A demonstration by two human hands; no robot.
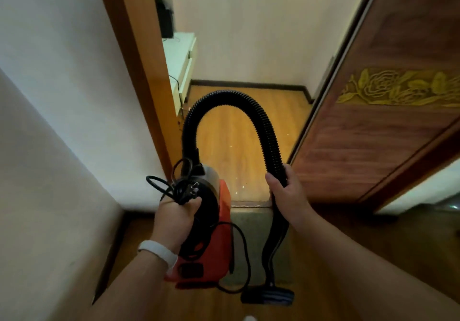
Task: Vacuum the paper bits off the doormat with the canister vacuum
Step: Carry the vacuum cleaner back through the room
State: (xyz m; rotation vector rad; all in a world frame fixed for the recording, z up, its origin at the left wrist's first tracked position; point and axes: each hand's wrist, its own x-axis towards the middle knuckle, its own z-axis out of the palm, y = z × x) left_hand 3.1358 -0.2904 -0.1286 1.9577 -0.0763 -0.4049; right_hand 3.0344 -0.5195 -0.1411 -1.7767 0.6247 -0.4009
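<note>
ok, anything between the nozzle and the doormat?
Nothing solid. The nozzle is at the near edge of the doormat, and the right hand grips the hose. Only the loose cord loops across the doormat's left part, beside the canister held by the left hand; it might snag.

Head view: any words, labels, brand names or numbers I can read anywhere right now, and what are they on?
No readable text in this view.
Vacuum: the dark panel low on its red body may be a label, but it is too blurred to read.
Hose: no print visible.
Door: carved gold roses only, no words.
Wristband: plain white.
</note>
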